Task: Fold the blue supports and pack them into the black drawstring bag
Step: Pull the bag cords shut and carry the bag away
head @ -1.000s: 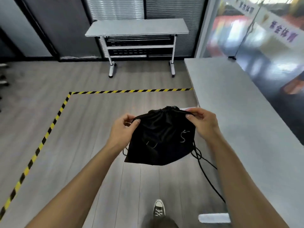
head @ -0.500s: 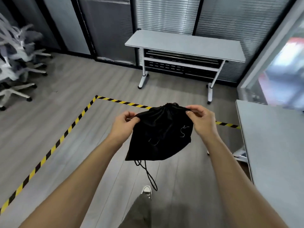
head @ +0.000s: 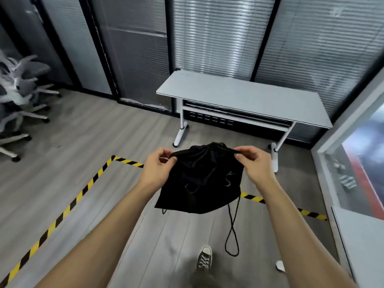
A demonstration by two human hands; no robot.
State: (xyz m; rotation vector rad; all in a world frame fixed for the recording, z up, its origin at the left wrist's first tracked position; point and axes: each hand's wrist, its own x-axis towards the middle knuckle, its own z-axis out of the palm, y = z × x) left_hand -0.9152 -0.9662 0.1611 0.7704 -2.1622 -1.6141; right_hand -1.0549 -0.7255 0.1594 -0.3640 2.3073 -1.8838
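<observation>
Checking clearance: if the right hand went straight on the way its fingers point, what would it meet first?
The black drawstring bag: the right hand pinches its gathered top, fingers pointing across it toward the left hand, likely next.

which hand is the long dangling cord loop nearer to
The right hand: the cord loop drops from the black bag's corner on that side; the left hand is across the bag.

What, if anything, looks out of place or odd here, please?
Nothing damaged. The left hand and right hand pinch the black drawstring bag; its cord loop dangles low near the shoe, a possible snag.
</observation>
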